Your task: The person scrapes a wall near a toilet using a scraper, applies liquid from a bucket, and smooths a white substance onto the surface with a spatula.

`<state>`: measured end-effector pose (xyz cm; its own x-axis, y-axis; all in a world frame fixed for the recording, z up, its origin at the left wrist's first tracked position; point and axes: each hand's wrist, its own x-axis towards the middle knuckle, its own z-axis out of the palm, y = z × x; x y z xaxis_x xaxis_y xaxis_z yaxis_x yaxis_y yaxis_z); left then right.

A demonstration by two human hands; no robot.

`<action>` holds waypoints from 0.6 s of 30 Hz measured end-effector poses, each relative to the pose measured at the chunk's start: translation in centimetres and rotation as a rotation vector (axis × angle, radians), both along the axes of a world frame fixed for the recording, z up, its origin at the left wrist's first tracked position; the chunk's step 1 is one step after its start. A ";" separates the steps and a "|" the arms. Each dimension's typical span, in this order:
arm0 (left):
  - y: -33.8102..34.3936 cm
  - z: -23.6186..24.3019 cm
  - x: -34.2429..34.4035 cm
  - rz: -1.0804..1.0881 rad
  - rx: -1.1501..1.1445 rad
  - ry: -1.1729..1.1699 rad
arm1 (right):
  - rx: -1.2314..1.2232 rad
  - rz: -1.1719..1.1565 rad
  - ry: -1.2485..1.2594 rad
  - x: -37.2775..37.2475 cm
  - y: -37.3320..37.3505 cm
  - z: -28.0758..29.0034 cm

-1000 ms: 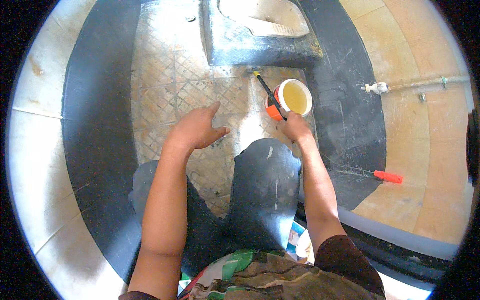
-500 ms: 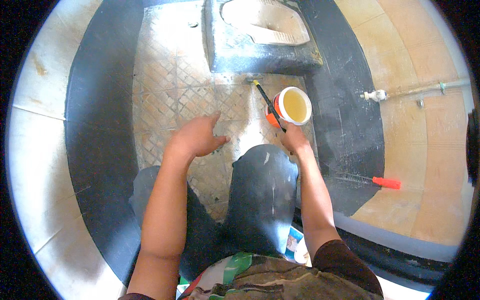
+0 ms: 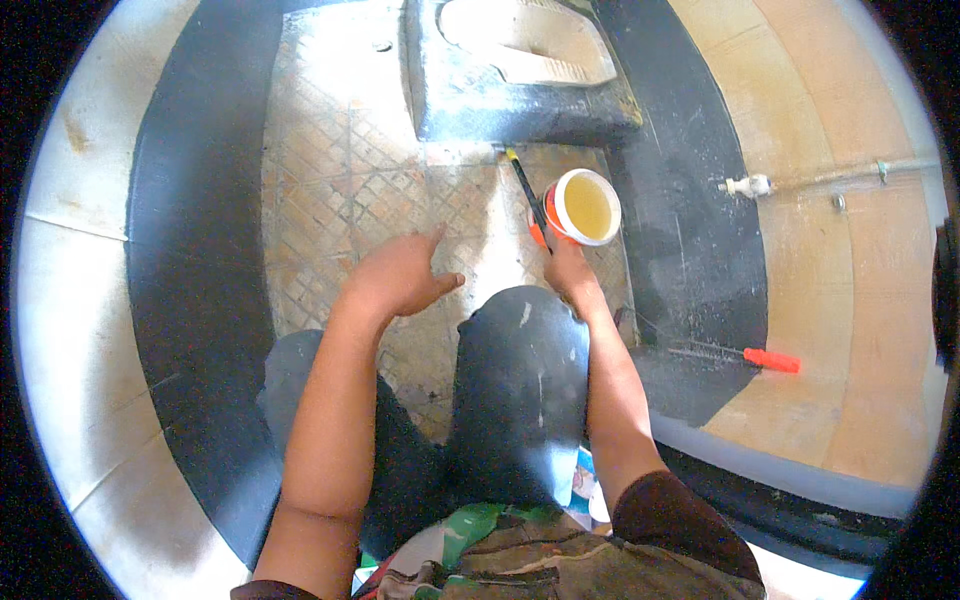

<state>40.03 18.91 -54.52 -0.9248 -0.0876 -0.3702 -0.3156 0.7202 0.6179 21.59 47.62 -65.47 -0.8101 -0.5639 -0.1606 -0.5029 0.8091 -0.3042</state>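
A: Where is the black stick [image 3: 528, 195] resting?

B: It's slanting along the left side of the bucket [image 3: 559, 208], its yellow-banded end pointing away from the person. I can't tell whether it's touching the bucket.

A: And the right hand [image 3: 568, 270]?

B: It's gripping the stick's lower end, fingers curling round it, just on the near side of the bucket.

A: What is the bucket holding?

B: Yellowish liquid [image 3: 588, 208]. The bucket is standing on the tiled floor [image 3: 370, 180].

A: The left hand [image 3: 400, 275]?

B: It's hovering to the left of the bucket, thumb and forefinger spreading apart. How its other fingers are bending, I can't tell.

A: Farther out?

B: Beyond the bucket, a squat toilet [image 3: 575, 45] is sitting in a raised dark block [image 3: 520, 118]. Right of the bucket, a white tap [image 3: 752, 186] is jutting out; right and nearer the person, a red handle [image 3: 771, 360] is showing.
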 end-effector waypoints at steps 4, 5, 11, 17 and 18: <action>-0.1 0.5 -0.3 -0.013 0.035 -0.053 | -0.025 0.073 -0.032 -0.8 0.1 -0.7; -0.2 0.4 -0.3 0.005 0.038 -0.073 | 0.012 0.025 -0.077 0.1 0.0 0.4; -2.0 -2.1 0.3 0.051 0.042 -0.038 | 0.076 -0.021 -0.080 -0.8 -1.6 -1.1; -2.8 -2.3 0.7 0.061 0.049 -0.101 | 0.119 -0.040 -0.161 -1.3 -1.1 1.6; -2.4 -2.2 0.2 0.054 0.059 -0.101 | 0.107 0.017 -0.073 -2.3 1.2 0.9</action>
